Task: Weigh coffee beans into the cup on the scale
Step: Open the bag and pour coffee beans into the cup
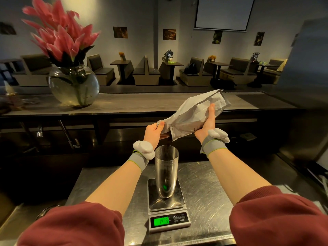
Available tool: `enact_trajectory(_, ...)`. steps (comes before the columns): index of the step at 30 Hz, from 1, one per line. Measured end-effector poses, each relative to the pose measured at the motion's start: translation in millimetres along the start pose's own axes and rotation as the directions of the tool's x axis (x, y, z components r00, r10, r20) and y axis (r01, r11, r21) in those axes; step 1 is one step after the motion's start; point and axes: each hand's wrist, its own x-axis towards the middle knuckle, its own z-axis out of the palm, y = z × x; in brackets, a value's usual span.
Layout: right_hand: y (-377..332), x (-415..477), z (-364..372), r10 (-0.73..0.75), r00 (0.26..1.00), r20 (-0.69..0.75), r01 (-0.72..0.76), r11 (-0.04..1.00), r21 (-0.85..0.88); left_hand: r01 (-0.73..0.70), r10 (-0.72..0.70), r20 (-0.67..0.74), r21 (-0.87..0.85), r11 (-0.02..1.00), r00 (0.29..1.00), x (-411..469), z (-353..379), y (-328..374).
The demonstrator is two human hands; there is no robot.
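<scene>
**Beans pouring from bag into cup on scale**

Crinkled silver-grey foil bag (195, 112): matte, creased, held in the air over the tabletop. Its long axis slopes from upper right down to lower left, and the open mouth points down over the cup.

Left hand (153, 132): pinches the mouth's near corner, thumb on top, wrist bent back.

Right hand (206, 121): holds the bag's body from the near side. The thumb lies straight up along the foil; the fingers are hidden behind it.

Both wrists wear grey bands with a white pod. Dark red sleeves are pushed up the forearms.

Dark coffee beans (168, 144): thin stream falling from the mouth into the cup.

Tall tapered polished steel cup (166, 173): upright, mirror-bright, wider at the rim, standing on the platform of the small steel-topped scale (166, 206). The green display is lit; its digits are not sharp.

Scratched stainless tabletop (204, 192): carries the scale.

Back counter, left: round glass vase (73, 86) with pink flowers.
</scene>
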Motion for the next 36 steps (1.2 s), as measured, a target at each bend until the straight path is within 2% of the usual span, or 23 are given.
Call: enact_trajectory(36,-0.6,-1.1,-0.4,-0.005,1.0,0.015,0.005,1.0,-0.029,0.037,-0.037,-0.004,-0.017,0.999,0.999,-3.6,0.8,-1.7)
